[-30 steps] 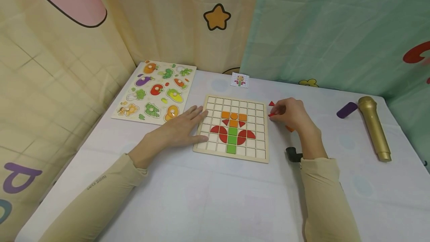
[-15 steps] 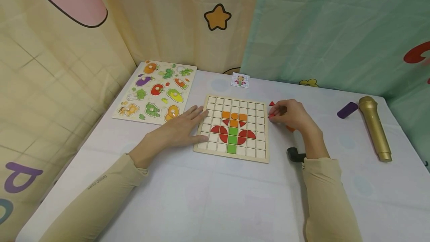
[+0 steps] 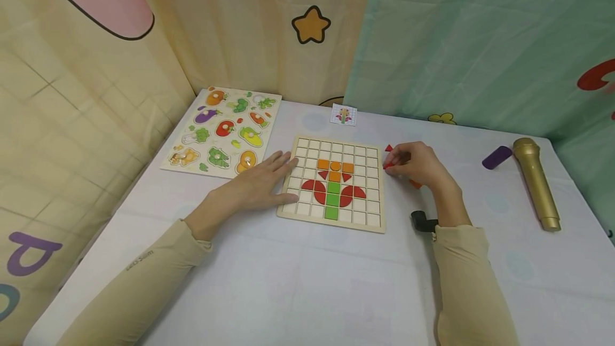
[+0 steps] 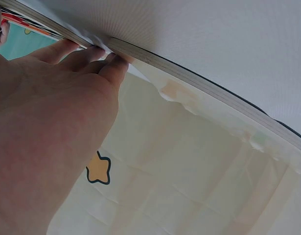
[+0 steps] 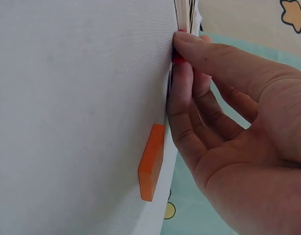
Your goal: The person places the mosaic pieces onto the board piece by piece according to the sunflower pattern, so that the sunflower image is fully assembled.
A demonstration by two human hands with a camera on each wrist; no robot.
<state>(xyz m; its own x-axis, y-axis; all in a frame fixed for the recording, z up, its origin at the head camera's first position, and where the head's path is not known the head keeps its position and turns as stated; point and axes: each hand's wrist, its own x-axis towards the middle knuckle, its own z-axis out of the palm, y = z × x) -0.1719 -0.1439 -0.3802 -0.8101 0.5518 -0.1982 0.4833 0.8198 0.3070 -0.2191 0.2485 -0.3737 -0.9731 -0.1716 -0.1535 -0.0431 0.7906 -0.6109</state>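
Note:
My left hand rests with its fingers spread along the left edge of a wooden grid board. On the board lie flat pieces in a flower shape: orange squares and an orange round, red triangles, red curved pieces, and a green stem. Just off the board's right edge, my right hand pinches a small red piece between thumb and fingers, its shape mostly covered. Another red triangle lies behind the fingertips. Under the right hand an orange block lies on the table.
A vegetable puzzle board lies at the back left. Behind the grid stands a small pattern card. To the right are a black pipe-like thing, a purple cylinder and a gold microphone. Curtains hang behind the table.
The right wrist and forearm have shifted slightly right, and the red piece has turned a little in the fingertips. The left hand and the board pieces have stayed in place.

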